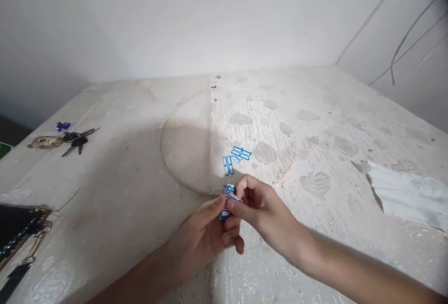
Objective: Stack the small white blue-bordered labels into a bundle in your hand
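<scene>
Near the middle of the table, my left hand (210, 231) grips a small blue-and-white printed piece (227, 210), which looks like a wrapper or folded paper. Its thumb presses on the left edge while the other fingers curl underneath. My right hand (257, 201) pinches the upper right part of the same piece between thumb and forefinger, where a narrow white strip shows. Fingers cover much of the piece, so its exact kind is unclear. Just beyond both hands lie flat blue-outlined white pieces (228, 166), with more blue-outlined pieces (241, 153) slightly farther right.
Keys (77, 140) with a beige fob (47, 142) lie at left beside a purple scrap (63, 126). A black pouch (21, 227) with a metal clip sits at lower left. White torn paper (409, 194) rests at right. A wall (210, 24) bounds the table's (122, 229) far edge.
</scene>
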`<state>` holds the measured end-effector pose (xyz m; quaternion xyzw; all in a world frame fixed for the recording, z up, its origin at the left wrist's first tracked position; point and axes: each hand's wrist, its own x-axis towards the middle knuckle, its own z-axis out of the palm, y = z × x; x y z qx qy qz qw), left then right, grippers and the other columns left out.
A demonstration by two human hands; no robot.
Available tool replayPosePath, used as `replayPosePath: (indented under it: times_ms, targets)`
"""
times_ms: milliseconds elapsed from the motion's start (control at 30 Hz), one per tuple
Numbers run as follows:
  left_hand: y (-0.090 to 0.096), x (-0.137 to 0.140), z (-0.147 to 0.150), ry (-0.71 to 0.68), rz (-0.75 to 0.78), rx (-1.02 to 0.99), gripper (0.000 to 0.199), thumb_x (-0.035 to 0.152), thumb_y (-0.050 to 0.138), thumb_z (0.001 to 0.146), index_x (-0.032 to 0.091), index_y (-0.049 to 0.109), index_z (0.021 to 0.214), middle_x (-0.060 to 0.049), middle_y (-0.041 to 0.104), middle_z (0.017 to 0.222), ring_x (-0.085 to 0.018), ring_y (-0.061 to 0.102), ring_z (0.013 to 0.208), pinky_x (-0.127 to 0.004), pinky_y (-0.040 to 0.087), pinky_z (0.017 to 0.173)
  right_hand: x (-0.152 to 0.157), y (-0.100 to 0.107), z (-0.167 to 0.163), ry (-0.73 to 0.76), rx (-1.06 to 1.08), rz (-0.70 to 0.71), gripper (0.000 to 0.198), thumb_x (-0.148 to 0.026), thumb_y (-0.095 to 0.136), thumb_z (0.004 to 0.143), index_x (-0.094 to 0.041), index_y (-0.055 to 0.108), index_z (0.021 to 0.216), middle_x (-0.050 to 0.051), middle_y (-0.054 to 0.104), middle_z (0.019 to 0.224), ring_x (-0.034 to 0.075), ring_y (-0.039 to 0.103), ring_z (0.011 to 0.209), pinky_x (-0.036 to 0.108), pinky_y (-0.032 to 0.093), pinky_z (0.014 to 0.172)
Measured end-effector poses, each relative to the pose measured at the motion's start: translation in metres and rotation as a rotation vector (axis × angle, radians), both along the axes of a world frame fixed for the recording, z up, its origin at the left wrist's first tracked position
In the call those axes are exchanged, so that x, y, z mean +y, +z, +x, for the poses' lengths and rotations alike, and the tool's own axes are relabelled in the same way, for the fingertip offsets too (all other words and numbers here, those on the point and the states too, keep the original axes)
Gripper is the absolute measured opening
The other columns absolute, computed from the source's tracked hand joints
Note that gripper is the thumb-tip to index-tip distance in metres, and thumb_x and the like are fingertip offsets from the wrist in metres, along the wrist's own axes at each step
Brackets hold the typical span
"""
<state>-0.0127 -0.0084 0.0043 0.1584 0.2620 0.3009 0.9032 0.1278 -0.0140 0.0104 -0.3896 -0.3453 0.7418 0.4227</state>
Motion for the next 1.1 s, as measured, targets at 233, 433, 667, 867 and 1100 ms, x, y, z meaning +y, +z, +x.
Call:
replayPosePath:
  times_ms: [233,433,667,867,1100]
  targets:
    - [0.001,0.0,0.001,0.023,-0.058,-0.015,0.025,0.028,0.043,0.09,0.012,0.059,0.08,0.001,0.041,0.063,-0.007,0.037,0.05,-0.024,0.048,0.053,0.011,0.003,0.016,-0.087,-0.471,0.364,0.017,-0.021,0.054,0.082,-0.022,0.044,0.096,0.0,0.044,0.081,0.014,0.049,0.07,0.028,0.044,0.063]
    - [0.0,0.001,0.001,0.048,-0.135,-0.003,0.02,0.029,0.049,0.087,0.011,0.06,0.085,0.002,0.041,0.062,-0.007,0.038,0.049,-0.023,0.045,0.053,0.05,-0.014,0.042,-0.236,-1.147,0.833,0.024,-0.012,0.042,0.084,-0.018,0.058,0.101,0.009,0.052,0.098,0.024,0.045,0.093,0.038,0.038,0.081]
    - [-0.005,-0.001,0.003,0.039,-0.118,-0.016,0.019,0.029,0.048,0.088,0.013,0.058,0.086,0.002,0.041,0.061,-0.006,0.034,0.047,-0.024,0.045,0.05,0.071,-0.03,0.04,-0.263,-1.277,0.806,0.015,-0.016,0.051,0.08,-0.015,0.061,0.092,0.011,0.052,0.099,0.027,0.043,0.094,0.041,0.036,0.083]
    - [-0.002,-0.001,0.003,0.019,-0.09,0.013,0.024,0.03,0.04,0.091,0.013,0.057,0.086,0.002,0.039,0.062,-0.006,0.034,0.048,-0.024,0.046,0.052,0.071,-0.024,0.039,-0.256,-1.24,0.788,0.012,-0.015,0.052,0.076,-0.016,0.054,0.087,0.007,0.056,0.084,0.023,0.048,0.08,0.037,0.037,0.073]
    - [-0.001,-0.001,0.004,0.01,-0.062,0.028,0.027,0.03,0.037,0.092,0.013,0.057,0.085,0.002,0.038,0.062,-0.007,0.034,0.048,-0.024,0.047,0.052,0.071,-0.027,0.037,-0.263,-1.12,0.78,0.032,-0.009,0.049,0.073,-0.019,0.042,0.103,0.001,0.05,0.079,0.014,0.048,0.065,0.028,0.038,0.062]
